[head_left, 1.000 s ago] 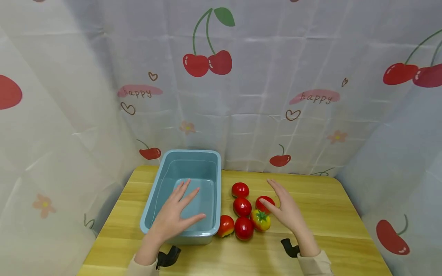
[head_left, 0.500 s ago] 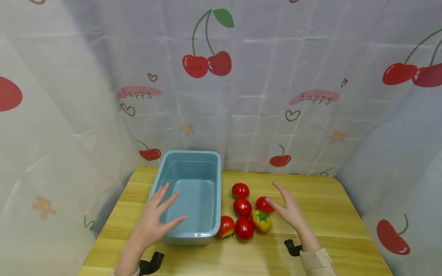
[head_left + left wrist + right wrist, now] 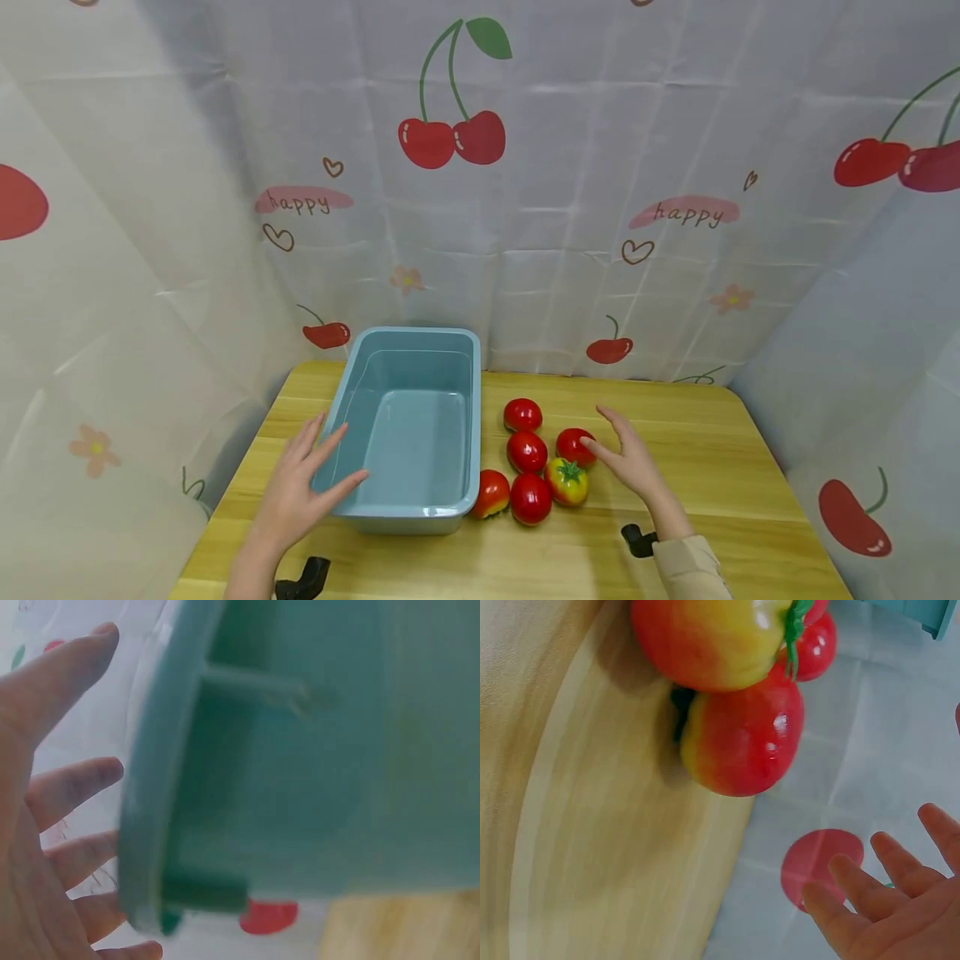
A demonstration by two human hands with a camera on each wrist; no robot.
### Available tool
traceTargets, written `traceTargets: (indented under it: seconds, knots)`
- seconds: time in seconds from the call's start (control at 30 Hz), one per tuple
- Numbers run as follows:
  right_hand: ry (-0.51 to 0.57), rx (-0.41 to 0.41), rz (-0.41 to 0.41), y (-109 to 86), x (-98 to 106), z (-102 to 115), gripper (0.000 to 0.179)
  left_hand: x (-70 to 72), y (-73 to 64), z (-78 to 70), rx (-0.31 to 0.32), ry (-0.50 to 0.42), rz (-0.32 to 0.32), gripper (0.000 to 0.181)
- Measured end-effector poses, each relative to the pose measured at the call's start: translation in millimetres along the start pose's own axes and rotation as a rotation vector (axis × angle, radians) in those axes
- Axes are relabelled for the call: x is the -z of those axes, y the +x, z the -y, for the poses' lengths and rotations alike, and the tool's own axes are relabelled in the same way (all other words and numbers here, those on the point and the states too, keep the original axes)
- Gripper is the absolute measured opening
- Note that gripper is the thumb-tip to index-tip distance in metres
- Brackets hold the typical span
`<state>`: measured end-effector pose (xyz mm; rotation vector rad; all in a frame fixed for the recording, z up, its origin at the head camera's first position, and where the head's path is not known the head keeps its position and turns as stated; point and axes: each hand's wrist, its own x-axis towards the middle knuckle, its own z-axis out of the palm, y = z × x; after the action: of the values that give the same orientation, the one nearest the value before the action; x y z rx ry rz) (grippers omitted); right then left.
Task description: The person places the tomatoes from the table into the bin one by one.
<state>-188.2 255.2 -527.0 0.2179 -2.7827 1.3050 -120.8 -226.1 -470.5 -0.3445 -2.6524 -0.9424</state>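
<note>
Currently, left hand [image 3: 288,492] spread, just beside rim of blue plastic tub [image 3: 420,442]; contact unclear. Right hand [image 3: 633,467] spread, holding nothing, near red tomato [image 3: 573,448]. Five further tomatoes [image 3: 527,451] between hands. Fruit glossy; judged light, firm, slippery, prone to rolling; best held round widest girth. Tub wall bounds cluster toward left hand. Room on wooden tabletop [image 3: 697,442] outward of right hand; back edge ahead of both.

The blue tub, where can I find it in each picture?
Head: the blue tub stands left of centre on the wooden table.
Left wrist: the tub looms large, middle to right.
Right wrist: just part of the tub, top right.
Shared landmark: the wooden table.
</note>
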Motion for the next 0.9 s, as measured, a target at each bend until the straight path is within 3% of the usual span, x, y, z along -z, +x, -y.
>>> traceTargets:
  seconds: [0.27,0.7,0.9]
  knots:
    - [-0.009,-0.052,0.060,2.3,-7.1,-11.8,0.076,-1.9,-9.7,17.5,0.145,-0.029,0.059,0.075]
    - [0.020,-0.105,0.118,5.4,-20.0,-29.6,0.074,-10.8,-13.9,35.7,0.252,-0.209,0.123,0.076]
    - [0.015,-0.125,0.124,6.7,-24.8,-36.5,0.074,-14.4,-16.2,37.1,0.319,-0.289,0.148,0.077]
